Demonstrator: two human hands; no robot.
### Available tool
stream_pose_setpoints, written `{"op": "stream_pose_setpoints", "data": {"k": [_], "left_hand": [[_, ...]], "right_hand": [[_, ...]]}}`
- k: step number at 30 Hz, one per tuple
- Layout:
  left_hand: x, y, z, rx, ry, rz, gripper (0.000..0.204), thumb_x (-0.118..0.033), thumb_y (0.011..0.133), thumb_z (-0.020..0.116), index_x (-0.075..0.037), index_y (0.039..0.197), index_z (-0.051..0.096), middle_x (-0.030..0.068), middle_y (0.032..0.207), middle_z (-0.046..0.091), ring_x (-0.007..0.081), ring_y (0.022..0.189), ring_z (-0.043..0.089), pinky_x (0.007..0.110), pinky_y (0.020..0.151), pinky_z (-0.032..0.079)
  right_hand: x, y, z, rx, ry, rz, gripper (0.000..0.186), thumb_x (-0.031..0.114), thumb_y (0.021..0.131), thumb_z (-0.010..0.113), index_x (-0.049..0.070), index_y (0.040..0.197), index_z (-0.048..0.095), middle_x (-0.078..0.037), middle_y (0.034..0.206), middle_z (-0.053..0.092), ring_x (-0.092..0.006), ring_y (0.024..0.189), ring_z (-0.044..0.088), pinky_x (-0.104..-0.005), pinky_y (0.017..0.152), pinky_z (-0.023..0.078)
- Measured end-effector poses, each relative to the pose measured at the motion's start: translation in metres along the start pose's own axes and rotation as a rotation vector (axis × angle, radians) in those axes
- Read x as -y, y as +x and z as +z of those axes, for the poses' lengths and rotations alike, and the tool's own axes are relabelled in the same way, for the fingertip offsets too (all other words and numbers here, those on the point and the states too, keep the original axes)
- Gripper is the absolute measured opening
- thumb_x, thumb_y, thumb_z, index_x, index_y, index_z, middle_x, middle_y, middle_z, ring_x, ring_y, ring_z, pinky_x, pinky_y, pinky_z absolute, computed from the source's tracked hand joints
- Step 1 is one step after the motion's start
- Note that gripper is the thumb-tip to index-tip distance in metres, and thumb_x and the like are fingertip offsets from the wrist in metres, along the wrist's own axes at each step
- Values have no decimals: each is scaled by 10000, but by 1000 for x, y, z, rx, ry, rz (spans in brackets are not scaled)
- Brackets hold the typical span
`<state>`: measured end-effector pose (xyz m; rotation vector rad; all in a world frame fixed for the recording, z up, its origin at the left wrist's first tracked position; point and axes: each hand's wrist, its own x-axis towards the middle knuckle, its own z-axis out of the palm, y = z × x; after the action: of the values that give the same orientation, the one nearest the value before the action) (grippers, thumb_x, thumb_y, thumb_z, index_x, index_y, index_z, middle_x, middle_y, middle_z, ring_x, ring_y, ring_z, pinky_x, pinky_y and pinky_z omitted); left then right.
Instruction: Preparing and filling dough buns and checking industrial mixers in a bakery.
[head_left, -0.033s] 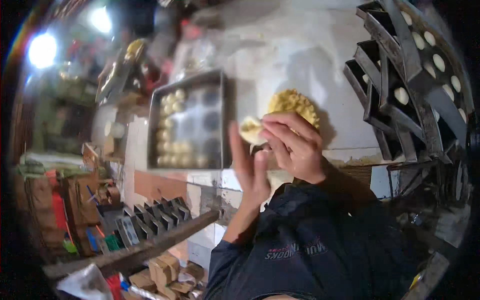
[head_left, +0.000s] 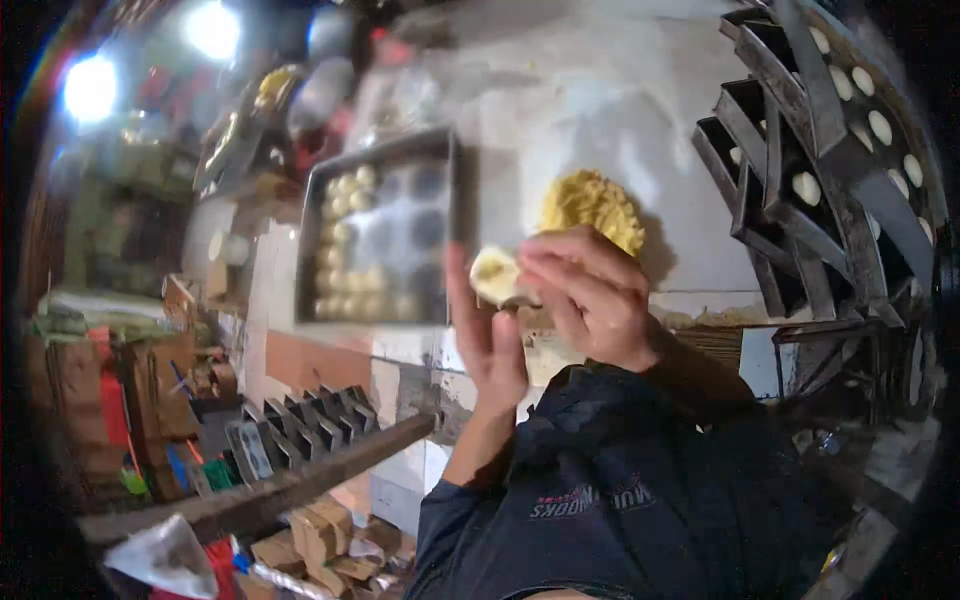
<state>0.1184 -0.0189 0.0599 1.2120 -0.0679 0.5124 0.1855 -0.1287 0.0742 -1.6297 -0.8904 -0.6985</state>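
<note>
A small pale piece of dough (head_left: 493,275) with a yellowish centre is pinched between the fingertips of my right hand (head_left: 590,300), over the work surface. My left hand (head_left: 490,350) is beside it, fingers extended upward and apart from the thumb, close to the dough's left and lower edges; whether it touches is unclear. Just behind my right hand lies a heap of crumbly yellow mixture (head_left: 590,205). To the left sits a square metal tray (head_left: 450,170) with several blurred pale balls (head_left: 340,295) in rows on its left and lower part.
Several dark metal troughs (head_left: 770,200) and a board with pale dough pieces (head_left: 880,125) line the right. At lower left are metal moulds (head_left: 300,430), a wooden beam (head_left: 330,465) and cardboard pieces (head_left: 315,530). Bright lamps (head_left: 212,30) and blurred clutter fill the upper left.
The dough in my right fingers has shifted a little left and down and shows more of its yellowish centre. My left hand has moved slightly left and up.
</note>
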Motion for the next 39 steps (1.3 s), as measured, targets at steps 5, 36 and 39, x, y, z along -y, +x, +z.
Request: {"op": "stream_pose_setpoints", "data": {"k": [5,36,39], "left_hand": [[-31,-66,-75,63,266,276,631,-515,861,604,1,1202,481,239,1352,406,292,1150,510,413,963,423],[18,-24,223,724,-174,381,674,-399,591,883,-19,1052,570,106,940,558,241,895,531,410,762,516],[31,-8,267,580,-76,513,299,-213,724,809,-10,790,600,78,725,579,263,730,577,367,638,492]], "right_hand": [[88,-12,9,325,291,430,312,153,689,820,-18,910,682,-96,808,655,-144,679,625,-265,601,504],[49,-54,-238,209,434,274,237,70,840,667,35,1072,631,-138,1156,620,-282,1047,626,-390,910,509],[33,-29,-307,331,-6,163,227,136,854,637,26,1052,624,-151,1071,633,-301,975,638,-410,892,506]]}}
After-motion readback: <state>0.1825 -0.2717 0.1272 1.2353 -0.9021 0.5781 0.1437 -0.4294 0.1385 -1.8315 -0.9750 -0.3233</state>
